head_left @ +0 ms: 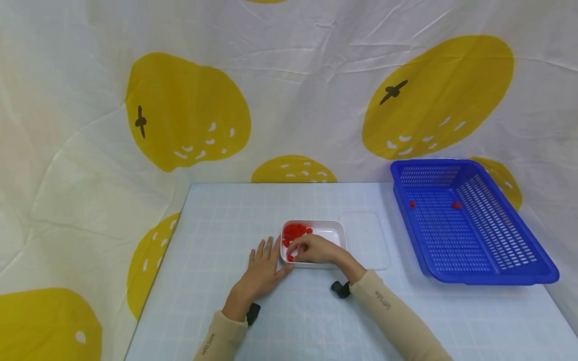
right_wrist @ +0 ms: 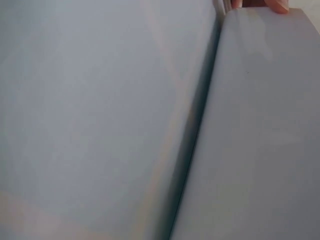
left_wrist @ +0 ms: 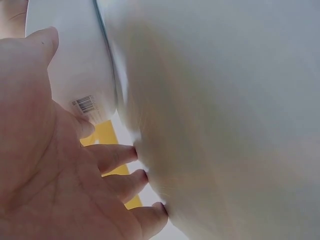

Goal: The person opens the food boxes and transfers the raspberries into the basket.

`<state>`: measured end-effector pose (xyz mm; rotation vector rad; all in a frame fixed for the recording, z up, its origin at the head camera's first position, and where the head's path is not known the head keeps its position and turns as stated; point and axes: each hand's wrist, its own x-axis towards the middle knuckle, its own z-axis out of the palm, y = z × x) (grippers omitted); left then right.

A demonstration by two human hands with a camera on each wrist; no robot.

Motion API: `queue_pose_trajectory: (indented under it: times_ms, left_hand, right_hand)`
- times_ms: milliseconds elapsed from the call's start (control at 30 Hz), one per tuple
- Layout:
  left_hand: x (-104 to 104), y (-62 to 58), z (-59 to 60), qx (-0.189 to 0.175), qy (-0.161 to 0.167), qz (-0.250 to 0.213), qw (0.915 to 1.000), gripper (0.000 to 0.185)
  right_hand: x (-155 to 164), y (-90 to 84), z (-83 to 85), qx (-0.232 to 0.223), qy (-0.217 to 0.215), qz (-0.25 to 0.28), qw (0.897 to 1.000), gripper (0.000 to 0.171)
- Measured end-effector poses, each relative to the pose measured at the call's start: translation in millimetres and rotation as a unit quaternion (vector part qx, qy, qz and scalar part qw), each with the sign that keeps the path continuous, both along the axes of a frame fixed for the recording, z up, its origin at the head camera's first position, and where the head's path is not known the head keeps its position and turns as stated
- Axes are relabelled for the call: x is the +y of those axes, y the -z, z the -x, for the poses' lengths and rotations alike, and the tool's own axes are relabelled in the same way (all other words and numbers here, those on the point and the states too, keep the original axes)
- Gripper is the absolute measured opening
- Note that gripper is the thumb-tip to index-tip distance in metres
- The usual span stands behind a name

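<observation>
Cloth with big yellow fruit shapes hangs behind everything we see. In front of it is a pale blue table with a grid of thin lines. On its far right side sits a blue plastic basket full of little slots, and two small red pieces lie inside it, well apart from the rest. A clear flat lid lies on the table between the basket and a white tray. We think the lid is off so fingers can get into the tray.

The tray holds a heap of small red pieces, pushed toward its left end. Our left hand lies flat on the table with straight fingers, and its thumb touches the tray's near left corner, maybe to keep the tray from sliding. The left wrist view shows the fingertips on the table, next to the tray's white wall with a barcode sticker.

Our right hand reaches over the tray's near edge, fingers curled down among the red pieces. We cannot tell whether it pinches one yet.
</observation>
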<state>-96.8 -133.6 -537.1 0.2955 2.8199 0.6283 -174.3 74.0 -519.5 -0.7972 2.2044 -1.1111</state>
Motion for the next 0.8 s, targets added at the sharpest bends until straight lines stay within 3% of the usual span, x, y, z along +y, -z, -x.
queue_pose_trajectory:
  times_ms: [467,800]
  left_hand:
    - [-1.0,1.5,1.0,0.001,0.004,-0.003,1.0,0.091]
    - [-1.5,-0.2,-0.2,-0.003,0.005,-0.006,1.0,0.092]
  right_hand:
    - [11.8,2.2,6.7,-0.036,0.031,0.048,0.998,0.02]
    - [23.4,-12.1,7.1,-0.041,0.07,0.079,0.994,0.021]
